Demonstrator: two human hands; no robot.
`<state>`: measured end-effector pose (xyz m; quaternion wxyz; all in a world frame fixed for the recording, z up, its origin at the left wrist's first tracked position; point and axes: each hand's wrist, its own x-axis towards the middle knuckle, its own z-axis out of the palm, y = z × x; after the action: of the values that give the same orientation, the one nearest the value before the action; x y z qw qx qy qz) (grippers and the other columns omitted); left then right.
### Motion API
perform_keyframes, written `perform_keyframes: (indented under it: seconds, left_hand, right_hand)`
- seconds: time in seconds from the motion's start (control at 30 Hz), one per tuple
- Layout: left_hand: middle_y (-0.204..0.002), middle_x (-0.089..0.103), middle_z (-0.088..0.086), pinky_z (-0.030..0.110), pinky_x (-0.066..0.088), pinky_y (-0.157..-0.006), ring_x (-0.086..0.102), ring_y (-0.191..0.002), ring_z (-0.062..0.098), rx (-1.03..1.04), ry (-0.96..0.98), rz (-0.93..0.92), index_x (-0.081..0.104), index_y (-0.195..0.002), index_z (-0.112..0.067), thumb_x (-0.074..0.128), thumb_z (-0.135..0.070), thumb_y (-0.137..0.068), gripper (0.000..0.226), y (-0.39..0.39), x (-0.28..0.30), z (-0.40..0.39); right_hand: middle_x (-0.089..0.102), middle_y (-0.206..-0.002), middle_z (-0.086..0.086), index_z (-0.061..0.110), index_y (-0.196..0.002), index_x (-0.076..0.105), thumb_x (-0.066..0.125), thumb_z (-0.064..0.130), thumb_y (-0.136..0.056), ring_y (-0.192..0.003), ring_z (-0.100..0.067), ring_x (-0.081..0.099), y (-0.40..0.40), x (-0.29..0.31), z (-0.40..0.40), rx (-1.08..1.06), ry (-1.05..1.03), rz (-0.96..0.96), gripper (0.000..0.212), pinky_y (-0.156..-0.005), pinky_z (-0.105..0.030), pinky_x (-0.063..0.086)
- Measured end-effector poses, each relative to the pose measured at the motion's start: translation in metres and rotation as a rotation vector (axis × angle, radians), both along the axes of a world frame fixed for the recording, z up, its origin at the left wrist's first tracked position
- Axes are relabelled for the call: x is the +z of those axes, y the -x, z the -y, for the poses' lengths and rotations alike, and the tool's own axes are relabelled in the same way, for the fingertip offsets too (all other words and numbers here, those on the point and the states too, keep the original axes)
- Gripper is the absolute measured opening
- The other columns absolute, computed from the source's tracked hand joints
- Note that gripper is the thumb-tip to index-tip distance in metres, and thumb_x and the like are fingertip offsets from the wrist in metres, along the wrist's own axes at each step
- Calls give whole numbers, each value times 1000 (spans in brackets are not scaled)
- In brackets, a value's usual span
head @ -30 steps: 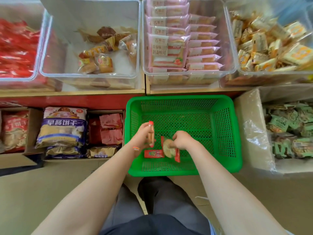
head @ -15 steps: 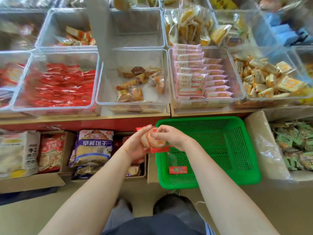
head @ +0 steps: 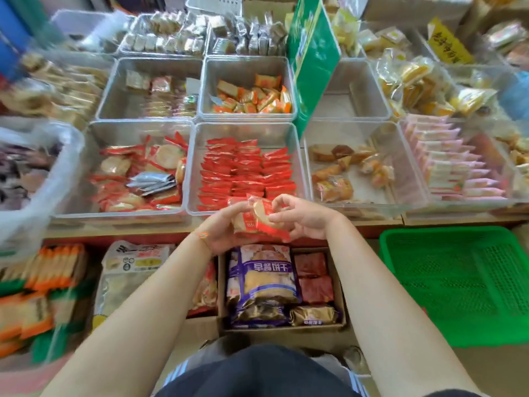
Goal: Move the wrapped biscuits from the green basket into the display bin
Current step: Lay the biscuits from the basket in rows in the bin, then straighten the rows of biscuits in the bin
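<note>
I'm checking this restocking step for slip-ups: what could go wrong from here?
The left hand and right hand share several wrapped biscuits over the bin edge; one may slip onto the bags below. The red-packet bin looks full, so they might slide off. The similar round-biscuit bin sits beside it, inviting a mix-up.

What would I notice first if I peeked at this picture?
Two hands in the middle: the left hand and right hand hold wrapped biscuits in red wrappers between them. Just behind sits a clear display bin packed with neat rows of bright red packets. Off to the lower right is the green basket.
</note>
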<state>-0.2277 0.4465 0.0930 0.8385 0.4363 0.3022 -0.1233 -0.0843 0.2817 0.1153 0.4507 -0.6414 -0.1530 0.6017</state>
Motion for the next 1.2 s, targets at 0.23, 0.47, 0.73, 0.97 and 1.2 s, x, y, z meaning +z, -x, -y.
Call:
perform_keyframes:
  seconds: [0.23,0.47,0.73,0.97,1.2]
  left_hand:
    - [-85,70,15,56,56,-80,66,-81,33,83,-365,10,67,-92,0,62,-18,-76,24,-24,28,-85]
    - [-86,70,11,39,55,-75,66,-77,24,292,-555,30,66,-94,-8,75,-10,-70,26,-60,30,-112]
    - [-98,70,-1,25,48,-83,63,-94,17,138,-1398,181,68,-99,-18,70,-9,-80,21,-126,-9,-160]
    - [-95,68,6,41,35,-100,63,-98,29,-178,-1873,248,60,-102,-11,56,-24,-93,16,-128,-51,-196]
    - [-105,64,6,52,24,-113,55,-108,30,-258,-1785,168,55,-115,-11,58,-16,-92,24,-132,-55,-197]
  right_hand:
    - [66,-117,-17,25,-134,43,76,-2,-79,-87,-22,67,-1,38,-68,-292,23,225,70,-68,-31,52]
    - [70,-95,-8,17,-98,64,78,9,-78,-83,-19,64,-47,48,-99,-722,129,608,25,-71,-28,54]
    - [65,-109,-10,24,-115,71,58,15,-94,-104,-30,56,-125,-7,-147,-303,280,1327,27,-86,-35,45]
    - [63,-116,-4,27,-123,63,40,2,-92,-113,-28,48,-144,-56,-167,139,493,1574,46,-106,-40,27]
    - [62,-116,-9,15,-120,63,50,8,-91,-111,-31,51,-148,-70,-183,127,502,1595,32,-101,-45,33]
